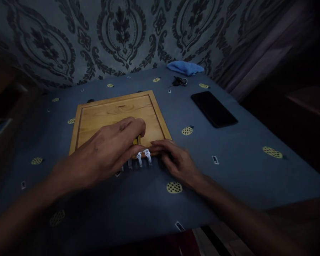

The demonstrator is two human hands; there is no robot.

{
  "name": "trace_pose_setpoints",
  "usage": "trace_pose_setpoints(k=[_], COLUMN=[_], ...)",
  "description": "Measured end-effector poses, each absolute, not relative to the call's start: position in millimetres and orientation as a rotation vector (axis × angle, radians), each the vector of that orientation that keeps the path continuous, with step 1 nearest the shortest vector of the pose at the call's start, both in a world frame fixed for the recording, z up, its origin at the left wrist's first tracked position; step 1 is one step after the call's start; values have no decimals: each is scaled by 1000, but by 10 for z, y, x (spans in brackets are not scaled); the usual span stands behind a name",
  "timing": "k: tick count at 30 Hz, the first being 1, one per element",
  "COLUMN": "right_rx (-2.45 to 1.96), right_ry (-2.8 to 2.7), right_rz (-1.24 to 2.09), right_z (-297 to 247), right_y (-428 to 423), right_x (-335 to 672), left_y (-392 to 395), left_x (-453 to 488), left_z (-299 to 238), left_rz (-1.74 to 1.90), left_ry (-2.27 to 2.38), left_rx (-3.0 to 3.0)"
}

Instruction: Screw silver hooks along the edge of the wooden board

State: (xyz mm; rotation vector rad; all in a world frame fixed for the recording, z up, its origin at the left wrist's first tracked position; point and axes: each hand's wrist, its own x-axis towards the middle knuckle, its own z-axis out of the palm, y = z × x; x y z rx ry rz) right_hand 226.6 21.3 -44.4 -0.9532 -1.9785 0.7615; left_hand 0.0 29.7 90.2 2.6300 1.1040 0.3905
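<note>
A square wooden board (117, 110) with a raised frame lies flat in the middle of the table. My left hand (106, 149) reaches over its near edge, fingers curled around a small yellow object (137, 140); most of that object is hidden, so its kind cannot be told. Along the near edge, under my left fingers, hang several small white clips (148, 156), some partly covered by the hand. My right hand (177, 160) is at the board's near right corner, its index finger laid along the edge and its thumb below, pinching the corner.
A dark blue cloth with yellow pineapple prints covers the table (245, 170). To the right lies a black phone (213, 108). Further back are keys (179, 81) and a folded blue cloth (185, 67). A patterned curtain (122, 35) rises behind the table.
</note>
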Motion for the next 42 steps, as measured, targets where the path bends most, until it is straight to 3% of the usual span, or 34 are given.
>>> trace_pose_setpoints(k=[42], right_rx=[-951], right_ry=[-1982], right_rz=[757], right_z=[-448], right_y=[218], right_x=[2268], left_y=[242], left_x=[-60], left_z=[959], left_rz=[335], left_ry=[1139], left_rx=[2505])
